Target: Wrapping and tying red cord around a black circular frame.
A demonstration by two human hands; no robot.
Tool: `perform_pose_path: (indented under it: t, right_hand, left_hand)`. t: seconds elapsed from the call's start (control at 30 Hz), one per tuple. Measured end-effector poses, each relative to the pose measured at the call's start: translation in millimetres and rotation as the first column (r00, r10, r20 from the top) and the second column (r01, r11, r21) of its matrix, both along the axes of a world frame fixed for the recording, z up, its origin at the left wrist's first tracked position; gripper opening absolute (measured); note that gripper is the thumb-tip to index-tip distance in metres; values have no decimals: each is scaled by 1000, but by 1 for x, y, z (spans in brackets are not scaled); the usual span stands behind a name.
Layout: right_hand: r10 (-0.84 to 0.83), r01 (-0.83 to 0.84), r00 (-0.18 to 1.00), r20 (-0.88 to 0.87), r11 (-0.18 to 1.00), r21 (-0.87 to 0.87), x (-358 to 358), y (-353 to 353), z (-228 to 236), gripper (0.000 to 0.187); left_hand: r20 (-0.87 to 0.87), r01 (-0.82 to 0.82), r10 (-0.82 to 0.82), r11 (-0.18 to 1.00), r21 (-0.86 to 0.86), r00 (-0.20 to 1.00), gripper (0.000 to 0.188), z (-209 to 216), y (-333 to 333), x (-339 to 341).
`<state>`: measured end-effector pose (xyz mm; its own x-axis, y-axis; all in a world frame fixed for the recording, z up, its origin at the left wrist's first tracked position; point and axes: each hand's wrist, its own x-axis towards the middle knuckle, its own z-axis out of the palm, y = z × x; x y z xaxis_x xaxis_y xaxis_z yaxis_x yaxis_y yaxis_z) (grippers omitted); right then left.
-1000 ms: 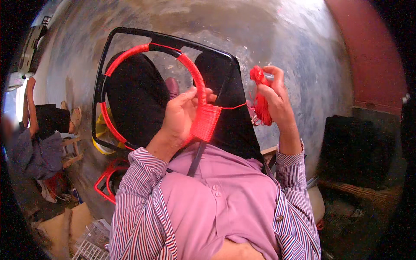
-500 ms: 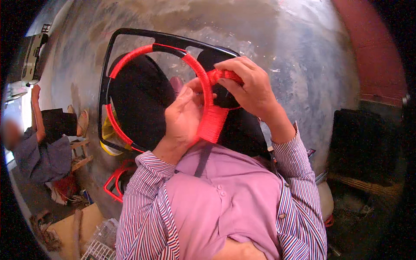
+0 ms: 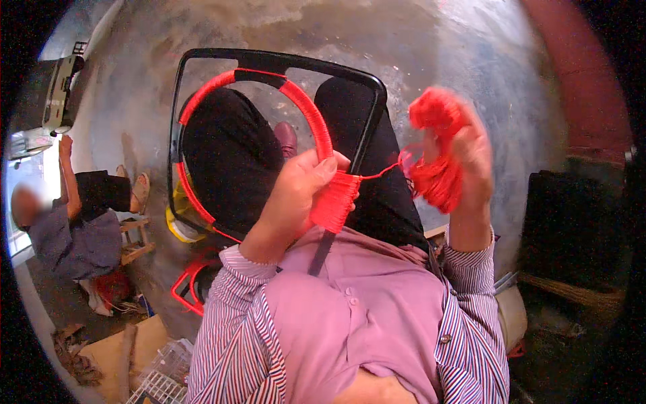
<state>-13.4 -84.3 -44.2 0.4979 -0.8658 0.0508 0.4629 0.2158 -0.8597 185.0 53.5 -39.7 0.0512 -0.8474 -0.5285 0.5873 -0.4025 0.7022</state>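
A black frame (image 3: 377,94) with rounded corners and a ring inside it rests across my lap. Red cord (image 3: 306,108) is wound tightly round much of the ring, with bare black gaps between. My left hand (image 3: 296,192) is closed on the ring's near right side, thumb beside a broad red wrapped band (image 3: 335,202) that joins ring and frame. Off to the right, my right hand (image 3: 471,145) holds a loose bundle of red cord (image 3: 437,175), somewhat blurred. A single strand runs from the bundle to the wrapped band.
A second red-and-black frame (image 3: 185,289) lies at my left, near a white wire basket (image 3: 161,377). Another person (image 3: 67,236) sits at far left beside a wooden stool (image 3: 138,242). A yellow object (image 3: 182,225) shows beneath the frame. Dark stacked material (image 3: 565,236) stands at right.
My right hand has swung out to the right with the cord bundle, drawing a strand out from the frame. My left hand has shifted to grip the ring above the wrapped band.
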Motion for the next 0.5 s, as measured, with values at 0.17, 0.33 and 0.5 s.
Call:
perform_pose_path:
  t: [0.17, 0.33, 0.5]
  right_hand:
    - [624, -617, 750, -217, 779, 108, 8, 56, 0, 45]
    - [623, -652, 745, -240, 602, -461, 9, 48, 18, 27]
    - [709, -613, 685, -168, 435, -659, 5, 61, 47, 25]
  left_hand:
    - [316, -144, 138, 990, -5, 939, 32, 66, 18, -19]
    - [330, -51, 199, 912, -407, 923, 59, 86, 45, -3]
    - [-4, -272, 328, 779, -564, 945, 79, 105, 76, 6]
